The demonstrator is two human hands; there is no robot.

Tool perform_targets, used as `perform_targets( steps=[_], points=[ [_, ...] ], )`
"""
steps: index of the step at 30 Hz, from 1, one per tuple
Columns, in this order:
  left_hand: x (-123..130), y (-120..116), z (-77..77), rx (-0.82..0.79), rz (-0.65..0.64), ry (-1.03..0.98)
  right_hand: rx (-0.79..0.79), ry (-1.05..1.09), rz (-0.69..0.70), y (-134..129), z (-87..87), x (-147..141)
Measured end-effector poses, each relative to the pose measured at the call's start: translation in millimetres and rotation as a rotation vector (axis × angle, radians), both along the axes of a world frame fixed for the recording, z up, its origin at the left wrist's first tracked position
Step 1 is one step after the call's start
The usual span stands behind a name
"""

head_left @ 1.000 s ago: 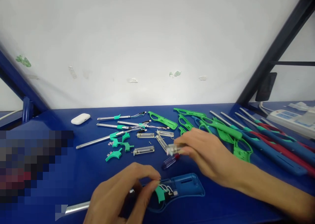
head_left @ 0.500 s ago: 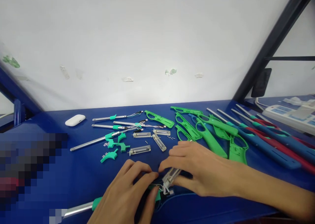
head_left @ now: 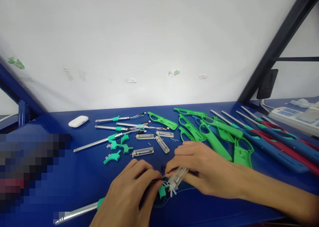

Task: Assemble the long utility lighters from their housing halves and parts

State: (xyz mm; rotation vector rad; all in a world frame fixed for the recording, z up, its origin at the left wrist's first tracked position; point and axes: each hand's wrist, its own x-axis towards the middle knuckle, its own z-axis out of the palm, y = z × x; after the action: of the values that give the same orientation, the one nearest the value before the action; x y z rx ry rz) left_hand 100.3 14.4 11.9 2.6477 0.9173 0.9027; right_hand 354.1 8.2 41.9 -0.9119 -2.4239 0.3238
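Observation:
At the front of the blue table, my left hand [head_left: 132,190] is closed around a blue lighter shell, mostly hidden under the fingers. A silver tube [head_left: 77,214] with a green collar sticks out to its left, and a green trigger piece [head_left: 162,191] shows by the thumb. My right hand [head_left: 199,167] pinches a clear fuel tank [head_left: 177,177], tilted, its fitting end toward my left fingertips. Thin white wires lie between the two hands. Behind them rest several clear tanks [head_left: 143,152], green triggers [head_left: 112,157] and silver tubes with wires [head_left: 92,144].
Green handle shells [head_left: 214,142] lie beyond my right hand. Blue and red lighters [head_left: 276,149] are at the right, near a white power strip [head_left: 294,117]. A white case [head_left: 78,121] sits at the back left. A dark post [head_left: 271,47] rises at the right.
The clear tank and my right hand have shifted slightly right, and the tank's fitting end is more exposed. The green trigger piece shows more clearly. The camera view has moved a little.

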Motion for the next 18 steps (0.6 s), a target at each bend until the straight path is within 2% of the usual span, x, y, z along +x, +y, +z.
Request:
perform_targets(
  steps=[3,6,18],
  points=[
    [-1,0,-1.5,0.024,0.014,-0.036,-0.159,-0.011,-0.088,-3,13.6,2],
    [-4,0,-3.8,0.039,0.01,-0.027,-0.195,-0.011,-0.152,-5,21.0,5],
    [-5,-5,-0.7,0.027,0.006,-0.04,-0.203,-0.085,-0.142,-2,10.9,3]
  ],
)
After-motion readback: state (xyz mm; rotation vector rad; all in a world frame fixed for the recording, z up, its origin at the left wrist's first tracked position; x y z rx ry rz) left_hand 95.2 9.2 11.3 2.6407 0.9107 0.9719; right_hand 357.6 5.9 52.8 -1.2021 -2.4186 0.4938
